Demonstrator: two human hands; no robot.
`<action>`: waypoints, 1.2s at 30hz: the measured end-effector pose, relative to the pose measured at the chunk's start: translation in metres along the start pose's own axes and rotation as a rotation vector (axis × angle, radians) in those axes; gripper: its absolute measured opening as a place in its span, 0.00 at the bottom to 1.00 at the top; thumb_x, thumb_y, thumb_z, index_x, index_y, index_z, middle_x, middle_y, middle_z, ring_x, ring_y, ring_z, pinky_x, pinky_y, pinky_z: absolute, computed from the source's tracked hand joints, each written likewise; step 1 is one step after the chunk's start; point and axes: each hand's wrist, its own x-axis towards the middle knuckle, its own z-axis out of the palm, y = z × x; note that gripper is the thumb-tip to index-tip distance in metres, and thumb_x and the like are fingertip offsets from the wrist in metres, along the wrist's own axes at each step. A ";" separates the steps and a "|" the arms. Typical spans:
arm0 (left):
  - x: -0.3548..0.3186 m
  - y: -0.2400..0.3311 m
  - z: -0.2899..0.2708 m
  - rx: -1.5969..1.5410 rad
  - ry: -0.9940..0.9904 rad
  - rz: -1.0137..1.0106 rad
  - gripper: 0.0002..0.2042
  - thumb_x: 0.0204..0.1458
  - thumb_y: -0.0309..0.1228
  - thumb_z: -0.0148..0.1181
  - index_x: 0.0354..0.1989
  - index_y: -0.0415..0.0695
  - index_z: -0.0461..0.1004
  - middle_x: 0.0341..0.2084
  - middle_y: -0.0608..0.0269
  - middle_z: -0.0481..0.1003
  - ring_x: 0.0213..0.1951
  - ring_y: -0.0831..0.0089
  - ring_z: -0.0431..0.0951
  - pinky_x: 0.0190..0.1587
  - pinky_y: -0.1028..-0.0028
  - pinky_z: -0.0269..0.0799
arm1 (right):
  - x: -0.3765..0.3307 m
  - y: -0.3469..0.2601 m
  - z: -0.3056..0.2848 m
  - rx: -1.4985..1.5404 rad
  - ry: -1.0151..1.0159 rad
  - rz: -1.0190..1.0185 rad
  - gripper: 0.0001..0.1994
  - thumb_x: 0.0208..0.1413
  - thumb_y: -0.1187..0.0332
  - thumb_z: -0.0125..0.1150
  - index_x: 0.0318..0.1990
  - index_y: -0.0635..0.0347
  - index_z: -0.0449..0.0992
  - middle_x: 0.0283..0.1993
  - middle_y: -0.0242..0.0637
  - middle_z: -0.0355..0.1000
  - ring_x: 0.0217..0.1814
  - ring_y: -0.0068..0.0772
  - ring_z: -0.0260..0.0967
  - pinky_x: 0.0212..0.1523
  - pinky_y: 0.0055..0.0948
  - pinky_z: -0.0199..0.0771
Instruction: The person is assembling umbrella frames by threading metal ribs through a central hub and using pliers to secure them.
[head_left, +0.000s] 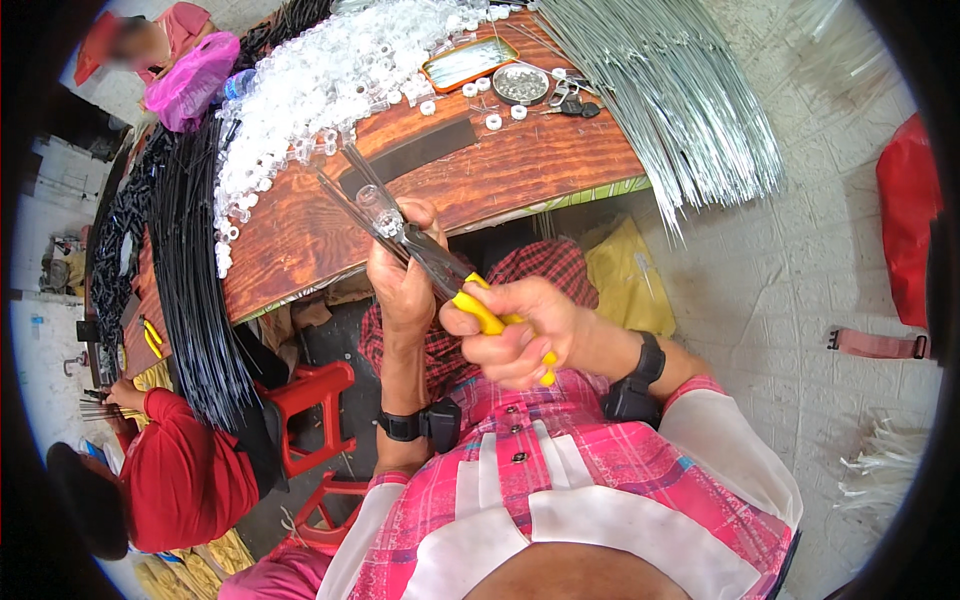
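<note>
Right hand: closed round yellow-handled pliers;
Left hand: curled round thin wires, clear fitting toward eleven o'clock;
Pliers: a slip could nip those close fingertips

no words or numbers can be read

Everything is suggesting a workshop for hand assembly: beyond the right hand, which is gripping pliers, a wooden table is bearing a big heap of clear plastic parts. Black strands are hanging over its edge left of the grip, and silvery strands are spreading beyond and to the right. Farther left, a co-worker in red is handling thin pieces.
</note>
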 end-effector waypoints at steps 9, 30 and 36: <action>0.009 0.006 -0.004 0.019 0.006 -0.017 0.13 0.57 0.25 0.60 0.49 0.39 0.67 0.32 0.65 0.70 0.29 0.82 0.66 0.29 0.80 0.61 | -0.021 -0.029 0.064 -1.422 0.822 -0.317 0.12 0.57 0.64 0.65 0.37 0.67 0.79 0.22 0.30 0.72 0.18 0.15 0.66 0.17 0.19 0.66; 0.005 0.011 0.002 0.040 0.033 -0.118 0.19 0.53 0.32 0.68 0.48 0.36 0.68 0.34 0.64 0.73 0.29 0.83 0.67 0.29 0.82 0.61 | 0.012 -0.062 0.030 -2.420 0.665 -0.967 0.09 0.48 0.73 0.68 0.37 0.64 0.77 0.31 0.38 0.73 0.30 0.38 0.74 0.29 0.33 0.72; 0.006 0.007 0.004 -0.020 -0.043 -0.107 0.22 0.60 0.35 0.59 0.59 0.36 0.65 0.33 0.68 0.71 0.31 0.83 0.67 0.35 0.80 0.62 | 0.024 -0.051 0.034 -1.657 0.827 -0.796 0.08 0.56 0.68 0.60 0.38 0.64 0.78 0.24 0.30 0.71 0.20 0.20 0.68 0.20 0.24 0.67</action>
